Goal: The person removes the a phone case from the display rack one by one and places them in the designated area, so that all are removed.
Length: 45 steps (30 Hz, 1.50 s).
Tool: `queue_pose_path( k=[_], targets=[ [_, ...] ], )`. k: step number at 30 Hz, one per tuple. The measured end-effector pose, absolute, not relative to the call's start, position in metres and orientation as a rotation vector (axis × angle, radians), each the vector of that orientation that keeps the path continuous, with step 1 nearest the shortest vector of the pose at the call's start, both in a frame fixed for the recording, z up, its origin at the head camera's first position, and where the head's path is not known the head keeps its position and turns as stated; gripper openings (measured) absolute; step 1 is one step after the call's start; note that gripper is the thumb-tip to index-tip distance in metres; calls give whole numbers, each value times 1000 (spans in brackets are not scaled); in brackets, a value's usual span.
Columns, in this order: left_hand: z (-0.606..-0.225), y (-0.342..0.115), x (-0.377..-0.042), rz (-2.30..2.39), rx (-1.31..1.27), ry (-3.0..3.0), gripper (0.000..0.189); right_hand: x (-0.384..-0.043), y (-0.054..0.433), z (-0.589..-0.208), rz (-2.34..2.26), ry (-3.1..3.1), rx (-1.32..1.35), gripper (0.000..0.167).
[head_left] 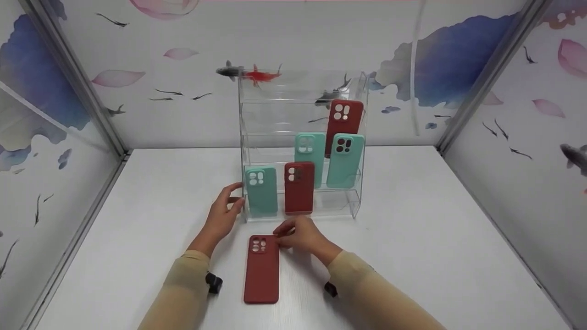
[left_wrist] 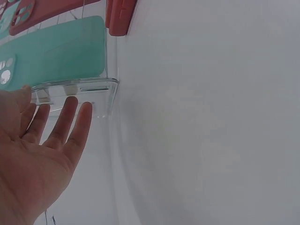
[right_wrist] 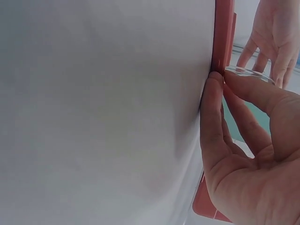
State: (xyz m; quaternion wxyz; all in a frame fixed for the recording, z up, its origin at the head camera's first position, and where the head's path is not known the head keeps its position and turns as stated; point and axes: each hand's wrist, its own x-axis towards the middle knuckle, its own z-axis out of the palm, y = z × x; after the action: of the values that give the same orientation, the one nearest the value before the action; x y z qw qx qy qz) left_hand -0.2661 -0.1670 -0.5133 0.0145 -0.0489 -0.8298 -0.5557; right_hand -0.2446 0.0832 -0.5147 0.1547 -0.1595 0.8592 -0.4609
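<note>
Loosely, left hand (head_left: 222, 215) splayed at clear rack (head_left: 334, 200), right hand (head_left: 301, 233) pinching frontmost red phone case (head_left: 262, 277) by one corner

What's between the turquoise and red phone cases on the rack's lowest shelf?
Nothing but a narrow gap of clear rack separates the turquoise case from the red case, as the head view shows.

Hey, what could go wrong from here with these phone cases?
The right hand pinches the frontmost red case only near its top corner, so that case might twist or slip. The left hand is at the clear rack; a bump could jostle the nearest teal case.
</note>
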Motion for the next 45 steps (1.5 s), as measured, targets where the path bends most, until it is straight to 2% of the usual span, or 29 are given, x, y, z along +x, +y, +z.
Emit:
queue_pose_path(
  k=[7, 14, 23, 29, 37, 45],
  targets=[
    [-510, -165, -269, -1742, -180, -2580, 50, -253, 92, -489, -1292, 2540, -584, 21],
    [-505, -169, -271, -1737, -175, -2574, 49, -271, 104, -459, -1169, 2986, -692, 21],
    [-507, -167, -271, -1738, -190, -2583, 51, -298, 130, -427, -1475, 3119, -711, 16],
    [-512, -166, -268, -1752, -165, -2599, 51, -304, 138, -426, -1424, 3251, -612, 19],
    [-515, -168, -267, -1747, -163, -2590, 51, -307, 138, -438, -1365, 3256, -574, 33],
    [-514, -168, -266, -1754, -161, -2599, 51, -306, 137, -438, -1348, 3233, -586, 31]
  ],
)
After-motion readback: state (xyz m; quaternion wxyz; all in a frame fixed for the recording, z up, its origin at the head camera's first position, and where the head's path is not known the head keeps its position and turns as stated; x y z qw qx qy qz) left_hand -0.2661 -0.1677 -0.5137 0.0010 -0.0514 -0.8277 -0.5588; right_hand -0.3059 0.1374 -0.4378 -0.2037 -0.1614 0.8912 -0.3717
